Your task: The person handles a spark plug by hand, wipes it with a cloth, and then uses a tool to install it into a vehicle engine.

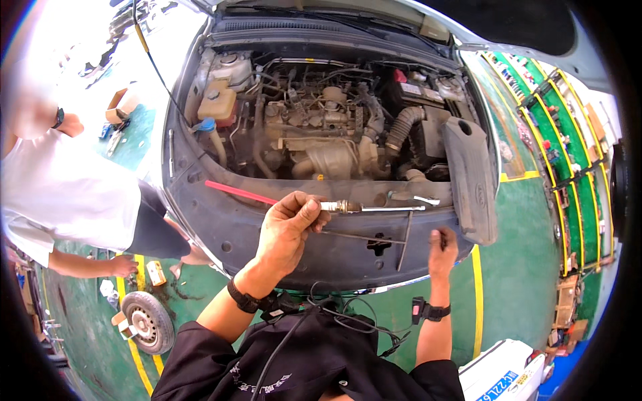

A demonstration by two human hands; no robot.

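A spark plug (342,206) with a white ceramic body and a metal end is pinched between the thumb and fingers of my left hand (291,222), above the dark front panel (307,264) of an open engine bay. A thin red rod (239,192) runs leftward from behind that hand; whether the hand touches it I cannot tell. Just past the plug's tip lies a chrome tool (394,209). Over the panel's right part, my right hand (443,251) has its fingers curled, and nothing shows in them.
The engine (321,123) lies exposed under the raised hood. A dark plastic cover (471,184) leans at the bay's right side. A thin T-shaped bar (404,240) rests on the panel. At left, a person in white (80,194) reaches toward a wheel (148,322). Shelves (568,154) line the right.
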